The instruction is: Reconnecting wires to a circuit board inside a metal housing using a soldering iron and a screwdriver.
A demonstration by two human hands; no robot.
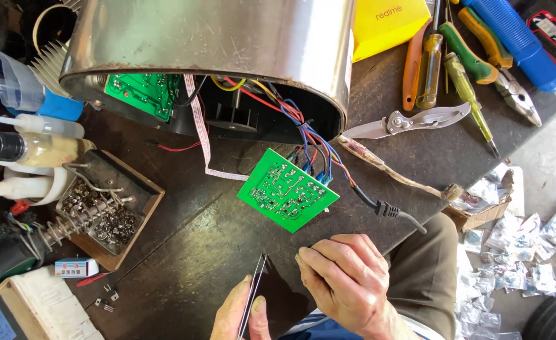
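At bottom centre, the left hand (240, 315) pinches a thin dark phone (252, 302) edge-on; the right hand (347, 283) rests curled beside it, holding nothing. Above lies a green circuit board (287, 190) on the desk (190, 239); a yellow box (388, 22) sits at top, clear packets (517, 252) at right.

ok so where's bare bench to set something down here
One bare patch lies between the wooden tray, the green circuit board and the left hand. A smaller one sits between the folding knife and the black cable. The left edge and the top right tool pile are crowded.

folding knife (404, 123), 3 screwdrivers (430, 63), pliers (517, 94), soldering stand (101, 208)
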